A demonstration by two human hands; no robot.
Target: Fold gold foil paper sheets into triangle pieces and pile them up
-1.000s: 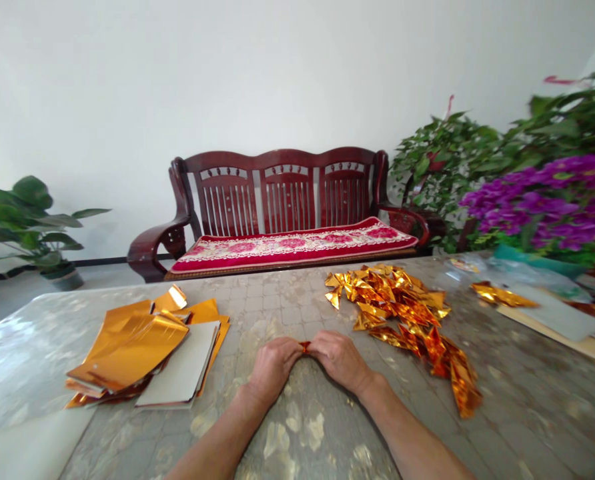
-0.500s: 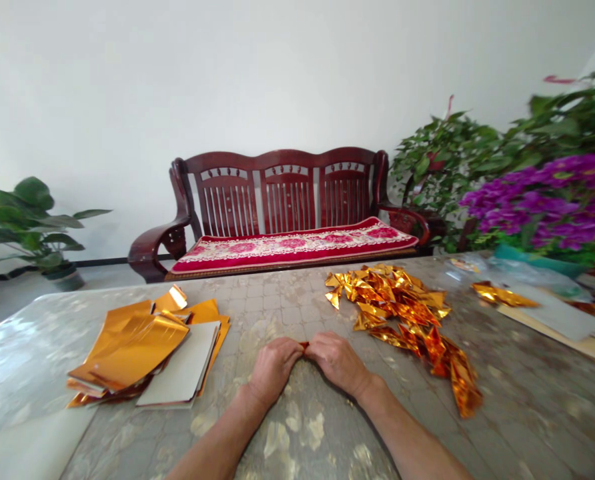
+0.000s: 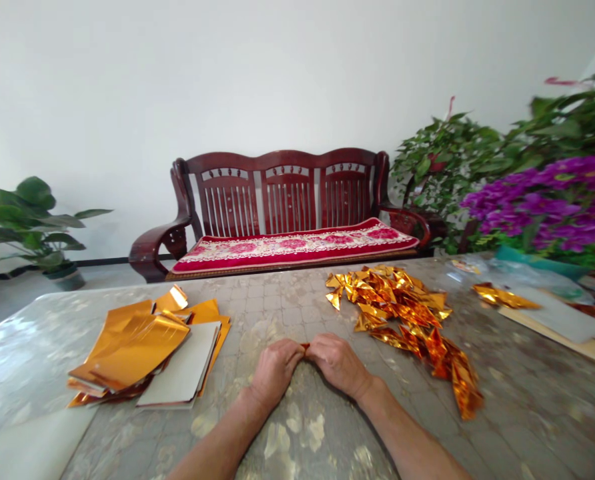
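My left hand (image 3: pixel 276 367) and my right hand (image 3: pixel 338 362) meet over the middle of the table, fingers closed in a pinch. Between their fingertips shows a small bit of orange foil paper (image 3: pixel 305 346); the hands hide the rest of it. To the left lies a loose stack of orange metallic foil paper (image 3: pixel 132 340), with a sheet showing its pale grey back (image 3: pixel 180 367) on its right side. On the right is a heap of folded gold foil pieces (image 3: pixel 397 300), several of them trailing toward the near right.
The table (image 3: pixel 257 440) has a patterned, glossy cover. At its right end are a clear plastic bag (image 3: pixel 532 273), flat cards (image 3: pixel 562 317) and purple flowers (image 3: pixel 552 200). Behind stands a dark wooden bench (image 3: pixel 287 193) with a red floral cover. A potted plant (image 3: pixel 37 227) is on the left.
Hardly anything differs. Both hands keep their pinch on the foil paper in nearly the same place, and the view has shifted very slightly.
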